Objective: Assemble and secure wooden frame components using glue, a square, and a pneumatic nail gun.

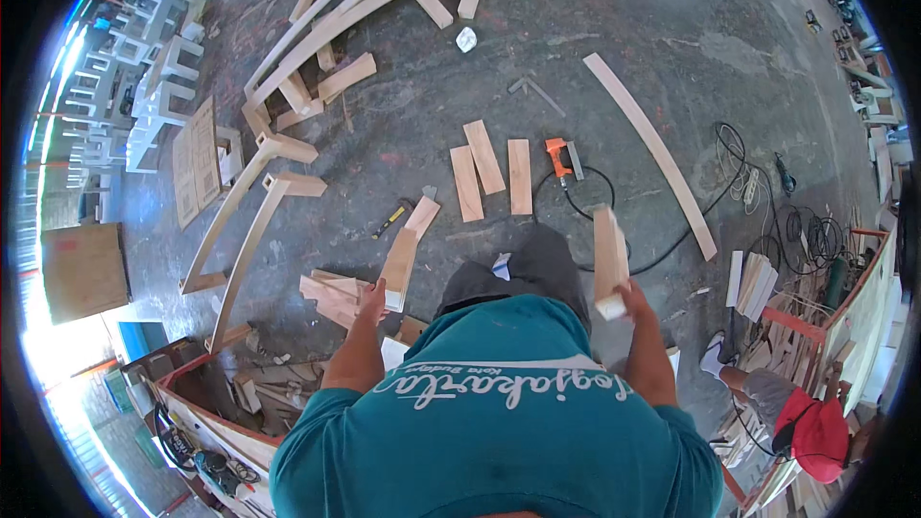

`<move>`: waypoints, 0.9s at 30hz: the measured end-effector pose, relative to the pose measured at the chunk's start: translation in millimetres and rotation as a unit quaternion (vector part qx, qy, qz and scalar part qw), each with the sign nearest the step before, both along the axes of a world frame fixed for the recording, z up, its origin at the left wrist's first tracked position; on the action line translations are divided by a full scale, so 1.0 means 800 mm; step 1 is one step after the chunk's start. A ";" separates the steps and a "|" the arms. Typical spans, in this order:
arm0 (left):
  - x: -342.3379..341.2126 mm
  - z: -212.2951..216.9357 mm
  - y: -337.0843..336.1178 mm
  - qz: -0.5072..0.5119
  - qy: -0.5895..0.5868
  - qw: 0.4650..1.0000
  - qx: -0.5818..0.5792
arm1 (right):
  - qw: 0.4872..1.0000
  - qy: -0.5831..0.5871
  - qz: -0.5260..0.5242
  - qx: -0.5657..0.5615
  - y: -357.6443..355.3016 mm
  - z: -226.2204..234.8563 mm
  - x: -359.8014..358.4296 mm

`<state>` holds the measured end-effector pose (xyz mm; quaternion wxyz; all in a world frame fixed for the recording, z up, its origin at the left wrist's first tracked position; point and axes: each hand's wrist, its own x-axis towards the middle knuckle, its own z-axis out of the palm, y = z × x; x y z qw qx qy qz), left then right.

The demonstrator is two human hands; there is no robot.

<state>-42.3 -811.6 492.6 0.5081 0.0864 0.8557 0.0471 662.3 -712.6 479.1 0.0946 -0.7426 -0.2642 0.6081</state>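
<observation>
My right hand (pixel 634 301) is closed around the near end of a pale wooden block (pixel 608 254), whose far end points away from me and is slightly blurred. To the left, my left hand (pixel 371 301) grips the edge of a short wooden board (pixel 399 264); part of its fingers is hidden. Another wood piece (pixel 422 217) lies at the far end of that board. Several loose boards (pixel 326 295) spread out beside my left hand. Ahead of me on the floor lie three short planks (pixel 519 177), with an orange air nailer (pixel 557 155) to their right.
A black hose (pixel 662 257) loops from the nailer across the floor. A long curved wooden strip (pixel 657 139) lies at right, a hammer (pixel 389 222) at left. Curved wooden frames (pixel 355 5) stand at far left. A person in red (pixel 815 432) works at lower right.
</observation>
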 end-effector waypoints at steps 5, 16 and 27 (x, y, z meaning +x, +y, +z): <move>0.053 0.014 -0.012 0.092 -0.028 0.995 0.037 | 0.999 -0.038 0.022 -0.009 0.174 0.054 -0.073; 0.080 0.047 0.062 0.242 -0.050 0.961 -0.122 | 0.929 0.037 0.164 -0.329 0.339 0.012 -0.104; 0.019 0.045 0.286 0.084 0.119 0.969 0.201 | 0.804 -0.082 0.435 -0.399 0.568 0.037 -0.167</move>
